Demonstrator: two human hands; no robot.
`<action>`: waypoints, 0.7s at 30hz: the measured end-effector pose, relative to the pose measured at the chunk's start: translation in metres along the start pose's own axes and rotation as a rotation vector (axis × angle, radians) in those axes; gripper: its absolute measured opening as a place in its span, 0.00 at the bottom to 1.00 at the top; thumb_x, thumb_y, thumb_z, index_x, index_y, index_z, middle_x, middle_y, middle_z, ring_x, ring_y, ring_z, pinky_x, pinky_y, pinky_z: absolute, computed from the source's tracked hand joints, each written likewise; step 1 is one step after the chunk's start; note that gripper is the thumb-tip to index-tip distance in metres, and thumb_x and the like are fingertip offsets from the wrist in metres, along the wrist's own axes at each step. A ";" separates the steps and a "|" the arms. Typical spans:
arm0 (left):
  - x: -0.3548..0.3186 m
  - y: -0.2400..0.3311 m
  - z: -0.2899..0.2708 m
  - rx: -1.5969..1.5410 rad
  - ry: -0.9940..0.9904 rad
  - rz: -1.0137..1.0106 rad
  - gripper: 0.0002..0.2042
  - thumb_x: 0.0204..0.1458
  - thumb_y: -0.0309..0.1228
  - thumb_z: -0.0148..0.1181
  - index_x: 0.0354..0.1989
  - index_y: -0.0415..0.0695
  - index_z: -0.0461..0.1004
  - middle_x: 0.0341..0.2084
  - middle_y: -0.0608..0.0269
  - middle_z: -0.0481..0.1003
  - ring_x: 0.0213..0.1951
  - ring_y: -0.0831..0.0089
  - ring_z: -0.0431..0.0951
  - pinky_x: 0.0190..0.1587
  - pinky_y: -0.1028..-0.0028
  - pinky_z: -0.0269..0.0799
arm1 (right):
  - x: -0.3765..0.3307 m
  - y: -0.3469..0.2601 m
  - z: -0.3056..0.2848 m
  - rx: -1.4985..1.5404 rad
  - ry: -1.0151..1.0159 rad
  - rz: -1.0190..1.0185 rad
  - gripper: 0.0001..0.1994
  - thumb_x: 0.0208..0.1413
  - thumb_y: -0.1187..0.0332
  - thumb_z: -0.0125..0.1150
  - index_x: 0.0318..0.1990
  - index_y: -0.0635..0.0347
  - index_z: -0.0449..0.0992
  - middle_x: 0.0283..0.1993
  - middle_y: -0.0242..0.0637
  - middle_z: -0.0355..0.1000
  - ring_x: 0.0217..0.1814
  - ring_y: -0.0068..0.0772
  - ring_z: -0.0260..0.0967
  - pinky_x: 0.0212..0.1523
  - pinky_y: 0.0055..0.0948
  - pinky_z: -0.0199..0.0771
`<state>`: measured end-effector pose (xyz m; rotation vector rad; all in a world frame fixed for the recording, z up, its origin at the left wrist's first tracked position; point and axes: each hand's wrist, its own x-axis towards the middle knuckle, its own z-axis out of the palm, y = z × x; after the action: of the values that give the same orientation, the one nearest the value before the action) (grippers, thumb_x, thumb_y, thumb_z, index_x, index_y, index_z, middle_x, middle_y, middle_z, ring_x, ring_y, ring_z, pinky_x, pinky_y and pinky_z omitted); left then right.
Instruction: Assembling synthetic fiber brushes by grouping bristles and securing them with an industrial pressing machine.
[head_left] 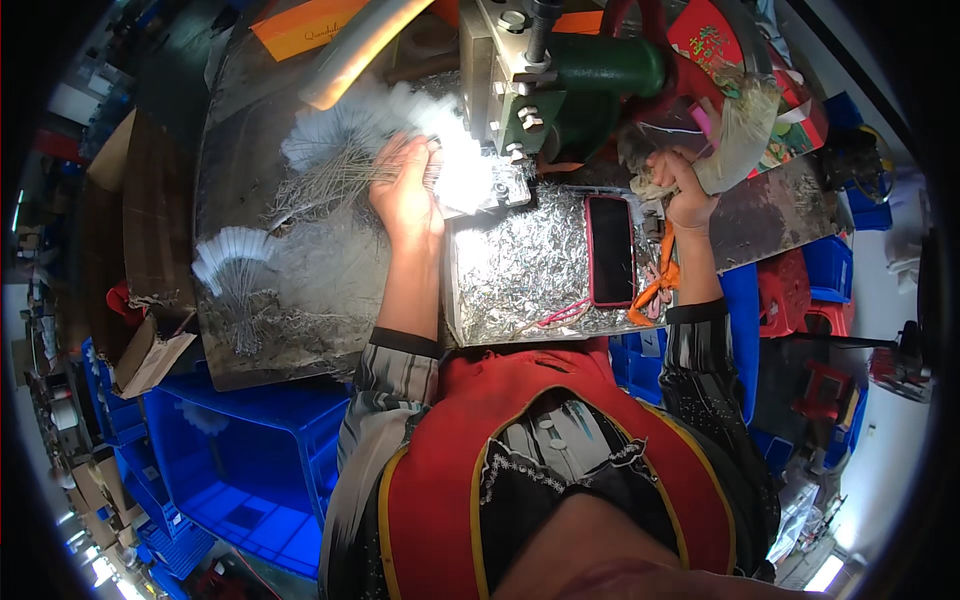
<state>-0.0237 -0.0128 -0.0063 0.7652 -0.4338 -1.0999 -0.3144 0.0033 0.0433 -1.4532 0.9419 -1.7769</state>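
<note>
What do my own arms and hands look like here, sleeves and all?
Your left hand and right hand are bare, with no gloves showing. The left sleeve is streaked in grey, black and white; the right sleeve looks darker, also streaked with grey. Both end on the forearms in black cuffs.

Harsh glare, dim surroundings

A burned-out white patch swallows detail beside the left fingers (408, 160); the crinkled silver surface (510, 270) glints. The worktop (320, 340) darkens toward its lower edge, and straight lines bow near the black rim.
</note>
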 end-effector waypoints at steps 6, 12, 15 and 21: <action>0.000 -0.003 -0.007 -0.083 0.025 -0.016 0.17 0.45 0.17 0.54 0.45 0.31 0.61 0.34 0.52 0.70 0.33 0.67 0.73 0.36 0.72 0.74 | 0.015 -0.051 0.006 -0.070 0.019 0.263 0.14 0.43 0.75 0.49 0.09 0.61 0.59 0.11 0.35 0.56 0.16 0.30 0.57 0.28 0.30 0.62; 0.000 -0.002 -0.001 -0.074 0.060 -0.009 0.18 0.45 0.17 0.54 0.46 0.30 0.60 0.35 0.50 0.69 0.34 0.66 0.73 0.38 0.72 0.74 | 0.029 -0.069 0.001 -0.076 0.049 0.418 0.14 0.43 0.72 0.52 0.10 0.59 0.60 0.11 0.33 0.54 0.15 0.29 0.56 0.24 0.28 0.61; 0.000 -0.001 -0.003 -0.079 0.064 0.001 0.19 0.45 0.17 0.54 0.46 0.30 0.59 0.35 0.50 0.69 0.34 0.65 0.73 0.38 0.72 0.73 | 0.026 -0.067 0.008 -0.026 0.079 0.399 0.13 0.43 0.74 0.52 0.10 0.60 0.60 0.12 0.33 0.55 0.15 0.28 0.56 0.25 0.29 0.62; -0.003 0.000 0.003 0.069 0.013 -0.006 0.19 0.42 0.19 0.57 0.45 0.31 0.63 0.34 0.52 0.70 0.33 0.69 0.72 0.38 0.75 0.71 | -0.006 0.004 -0.006 0.067 0.123 0.031 0.06 0.42 0.81 0.52 0.30 0.71 0.67 0.14 0.37 0.61 0.15 0.28 0.60 0.26 0.31 0.68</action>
<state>-0.0271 -0.0113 -0.0043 0.8343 -0.4607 -1.0898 -0.3188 0.0073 0.0363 -1.2939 0.9522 -1.8739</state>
